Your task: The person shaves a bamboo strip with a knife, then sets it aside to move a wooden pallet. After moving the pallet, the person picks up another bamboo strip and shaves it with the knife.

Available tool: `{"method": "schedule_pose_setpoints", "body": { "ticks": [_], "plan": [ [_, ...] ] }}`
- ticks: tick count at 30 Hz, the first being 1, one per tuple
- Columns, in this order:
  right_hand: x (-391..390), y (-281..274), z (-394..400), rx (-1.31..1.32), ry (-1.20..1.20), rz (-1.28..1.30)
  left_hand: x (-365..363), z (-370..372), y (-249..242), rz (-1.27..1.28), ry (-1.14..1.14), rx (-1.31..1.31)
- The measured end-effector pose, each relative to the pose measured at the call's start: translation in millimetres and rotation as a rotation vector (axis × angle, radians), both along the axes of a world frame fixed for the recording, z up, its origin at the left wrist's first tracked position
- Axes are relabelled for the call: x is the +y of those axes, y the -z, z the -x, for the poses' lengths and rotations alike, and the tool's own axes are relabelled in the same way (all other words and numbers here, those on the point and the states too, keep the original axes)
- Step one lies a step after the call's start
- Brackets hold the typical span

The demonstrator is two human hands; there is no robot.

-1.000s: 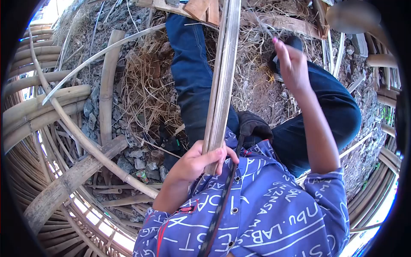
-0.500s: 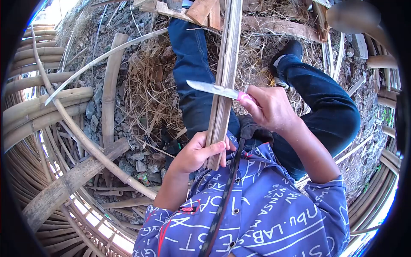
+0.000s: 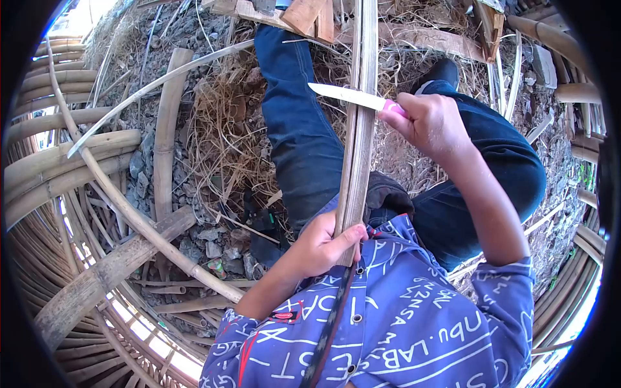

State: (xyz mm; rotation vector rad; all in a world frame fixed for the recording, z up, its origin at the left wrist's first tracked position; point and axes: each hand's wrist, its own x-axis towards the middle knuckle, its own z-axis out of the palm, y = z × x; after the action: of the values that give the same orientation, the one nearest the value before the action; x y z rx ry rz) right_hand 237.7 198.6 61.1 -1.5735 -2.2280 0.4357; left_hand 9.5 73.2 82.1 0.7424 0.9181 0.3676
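Note:
A long split bamboo strip (image 3: 358, 155) runs away from my body, its near end over my lap and its far end out past the top of the view. My left hand (image 3: 326, 244) is wrapped round the near end, thumb on top. In my right hand (image 3: 431, 124) is a knife (image 3: 349, 95), gripped by its pink handle. The blade points left and lies across the strip well ahead of my left hand, overlapping its upper face in this view.
Bamboo poles (image 3: 166, 136) and a thick bamboo piece (image 3: 113, 275) lie at the left over rubble. A thin pale strip (image 3: 158, 90) arches there. Wood blocks (image 3: 304, 16) sit ahead, with dry shavings (image 3: 223, 123) on the ground. Curved bamboo rails (image 3: 71, 158) surround me.
My right hand and the knife have moved forward and to the right along the strip. The near end of the strip and my left hand have shifted right and slightly toward me.

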Motion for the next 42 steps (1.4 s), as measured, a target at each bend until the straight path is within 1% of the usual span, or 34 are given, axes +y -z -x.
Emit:
{"method": "schedule_pose_setpoints", "body": {
  "ticks": [2,3,5,6,7,9,11,12,13,15,16,17,19,21,23,25,27,28,29,31,32,33,35,40,42],
  "plan": [
    [9.3,5.7,-1.5,-0.049,-0.082,-0.095,4.1,3.5,2.2,-0.037,-0.036,0.016],
    [13.6,6.9,0.0,-0.050,-0.083,-0.094,5.9,5.5,3.0,-0.076,-0.068,0.025],
    [25.9,7.9,2.6,-0.051,0.006,-0.133,5.1,8.7,1.5,-0.064,-0.096,0.016],
    [39.7,12.8,-5.1,-0.027,0.038,-0.190,1.4,9.6,-1.7,-0.026,-0.027,0.011],
    [51.3,9.6,-11.4,-0.070,0.149,-0.135,-2.4,11.3,-4.7,0.011,0.043,0.011],
    [72.4,13.1,-27.7,-0.069,0.252,-0.061,-7.9,14.7,-3.5,0.022,0.021,0.008],
    [75.1,12.5,-36.7,-0.050,0.248,-0.099,-8.2,20.6,0.9,-0.029,-0.008,0.047],
    [74.3,11.0,-38.0,-0.043,0.242,-0.132,-4.9,25.0,-0.6,-0.048,-0.004,0.118],
    [71.0,10.4,-36.6,-0.049,0.243,-0.129,-1.6,29.5,-1.3,-0.044,-0.003,0.113],
    [59.4,7.6,-28.5,0.171,0.340,0.048,6.5,37.2,-2.4,-0.094,0.019,0.165],
    [52.6,7.9,-24.6,0.318,0.306,0.097,12.5,38.5,-4.6,-0.117,0.056,0.208],
    [42.7,7.0,-14.3,0.571,0.273,0.161,16.2,37.9,-5.1,-0.117,0.054,0.211],
    [19.4,-10.5,7.3,0.856,0.375,0.458,20.8,37.0,-5.4,-0.234,0.024,0.238],
    [-2.0,-23.0,22.1,1.002,0.394,0.655,22.1,36.7,-3.5,-0.208,0.033,0.244],
    [-20.0,-24.2,36.2,1.035,0.357,0.701,23.4,33.7,-4.4,-0.166,0.010,0.225],
    [-35.9,-21.9,48.5,1.018,0.293,0.672,23.3,29.4,-6.3,-0.157,-0.016,0.218],
    [-46.7,-12.0,57.2,0.968,0.178,0.615,23.4,28.6,-6.9,-0.150,-0.044,0.210],
    [-51.9,-10.0,61.0,0.928,0.167,0.615,23.5,28.6,-6.2,-0.134,-0.045,0.191],
    [-54.1,-9.7,62.1,0.859,0.137,0.611,23.7,28.6,-5.6,-0.117,-0.045,0.172],
    [-55.9,-17.3,62.9,0.623,0.062,0.561,24.0,28.1,-5.2,-0.101,-0.050,0.165],
    [-57.3,-18.8,63.6,0.543,0.027,0.496,23.9,27.9,-5.3,-0.079,-0.053,0.158],
    [-58.3,-18.8,63.7,0.543,0.027,0.494,24.3,27.5,-5.4,-0.081,-0.053,0.158],
    [-60.1,-16.7,63.8,0.368,-0.077,0.341,25.0,26.2,-5.6,-0.112,-0.049,0.149],
    [-59.8,-5.6,60.6,0.258,-0.137,0.250,23.7,23.7,-6.7,-0.115,-0.032,0.128],
    [-58.3,-0.9,58.4,0.191,-0.161,0.136,20.0,21.7,-7.4,-0.117,-0.019,0.131]
  ]
}}
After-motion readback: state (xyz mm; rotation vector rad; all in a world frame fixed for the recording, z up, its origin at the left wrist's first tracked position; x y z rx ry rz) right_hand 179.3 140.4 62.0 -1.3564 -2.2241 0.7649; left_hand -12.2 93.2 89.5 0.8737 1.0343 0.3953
